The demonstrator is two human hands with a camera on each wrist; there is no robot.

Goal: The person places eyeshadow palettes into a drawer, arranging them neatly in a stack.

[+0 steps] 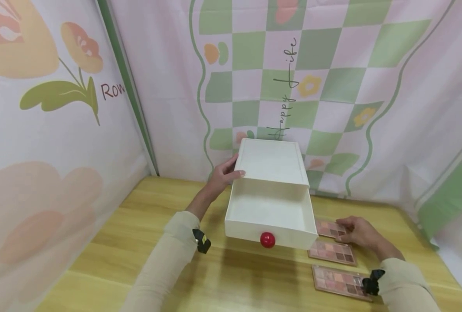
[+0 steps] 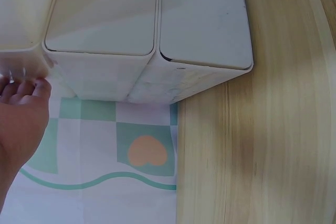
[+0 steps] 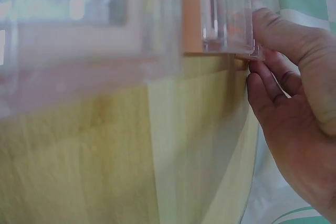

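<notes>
A white drawer cabinet [image 1: 271, 160] stands against the back curtain, its top drawer [image 1: 270, 212] pulled out. That drawer has a red round knob [image 1: 267, 240], and nothing is seen inside it. My left hand [image 1: 222, 177] holds the cabinet's upper left side, thumb on the top edge; the left wrist view shows its fingers bent against the side. To the right of the cabinet, my right hand [image 1: 360, 232] pinches the right end of the farthest eyeshadow palette [image 1: 326, 227]. In the right wrist view, thumb and fingers grip the clear-lidded palette [image 3: 226, 14] at its edge.
Two more eyeshadow palettes, a middle one [image 1: 332, 252] and a near one [image 1: 340, 281], lie in a column on the wooden table [image 1: 137, 242]. Lower drawer fronts [image 2: 205, 19] of the cabinet are closed. Printed curtains [image 1: 168, 86] enclose the back and sides.
</notes>
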